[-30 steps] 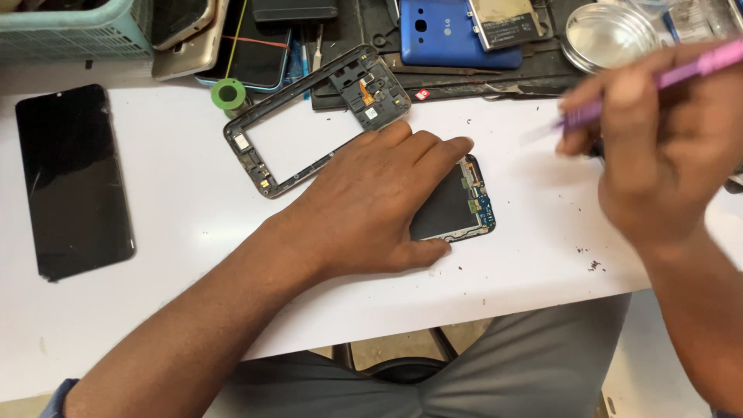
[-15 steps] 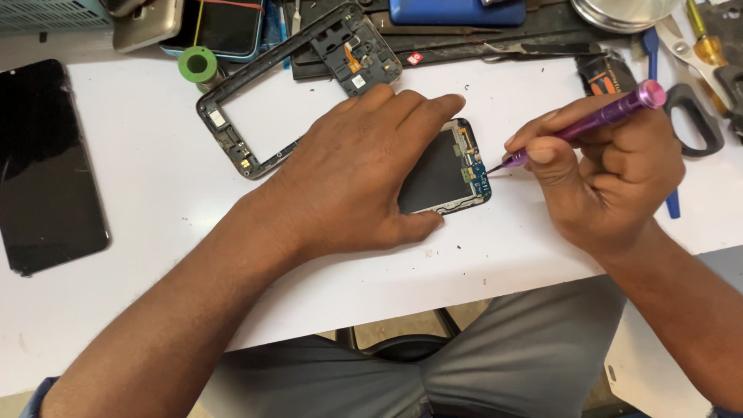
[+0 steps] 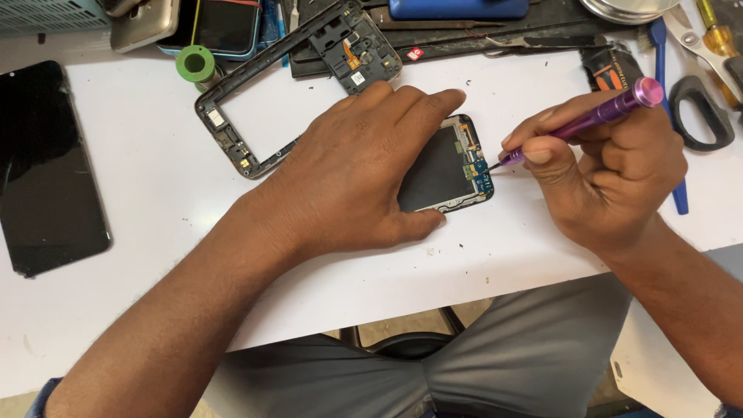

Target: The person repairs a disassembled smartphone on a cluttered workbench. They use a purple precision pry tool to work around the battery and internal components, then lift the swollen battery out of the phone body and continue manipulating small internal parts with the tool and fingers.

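Our left hand [image 3: 364, 174] lies flat and open on the opened phone [image 3: 453, 166] on the white desk [image 3: 155, 224], while our right hand [image 3: 611, 170] grips a purple screwdriver [image 3: 588, 120], its tip at the phone's circuit board edge.

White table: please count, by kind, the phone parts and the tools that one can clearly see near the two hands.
Opened phone bodies: 1, under the left hand, opened phone
Empty phone frames: 1, frame
Black screen panels: 1, panel
Purple screwdrivers: 1, in the right hand, screwdriver
Green rolls: 1, roll
Total: 5
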### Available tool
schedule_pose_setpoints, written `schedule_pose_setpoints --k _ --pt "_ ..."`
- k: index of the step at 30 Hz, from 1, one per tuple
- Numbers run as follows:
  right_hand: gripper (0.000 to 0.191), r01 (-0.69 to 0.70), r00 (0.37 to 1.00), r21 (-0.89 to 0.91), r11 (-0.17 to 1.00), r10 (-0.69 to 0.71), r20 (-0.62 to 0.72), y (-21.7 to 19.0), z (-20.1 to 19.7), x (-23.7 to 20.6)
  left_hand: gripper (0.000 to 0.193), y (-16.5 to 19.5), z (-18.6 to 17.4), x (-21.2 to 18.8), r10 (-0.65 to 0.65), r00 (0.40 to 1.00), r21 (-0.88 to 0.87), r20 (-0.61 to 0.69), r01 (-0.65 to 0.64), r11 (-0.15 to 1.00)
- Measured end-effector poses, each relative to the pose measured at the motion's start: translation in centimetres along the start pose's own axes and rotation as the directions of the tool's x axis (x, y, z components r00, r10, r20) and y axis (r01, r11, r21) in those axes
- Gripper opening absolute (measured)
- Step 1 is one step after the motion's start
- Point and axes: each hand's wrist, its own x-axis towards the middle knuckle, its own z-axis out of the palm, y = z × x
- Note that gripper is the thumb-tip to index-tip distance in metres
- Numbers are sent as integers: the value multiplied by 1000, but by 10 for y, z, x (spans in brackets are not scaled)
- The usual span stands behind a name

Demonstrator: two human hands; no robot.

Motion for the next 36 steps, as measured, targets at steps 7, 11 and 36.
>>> schedule_pose_setpoints --k 7,11,36 --pt "32 -7 1000 19 1000 7 5 1 -1 0 96 -1 -1 1 2 1000 -1 -4 -2 1000" --pt "32 -6 1000 44 999 7 -3 1 0 0 96 -1 -1 0 12 1000 -8 -4 -12 1000" --pt "31 -297 950 13 955 294 106 -8 -7 11 97 -2 1 2 -1 1000 -8 14 1 1000"
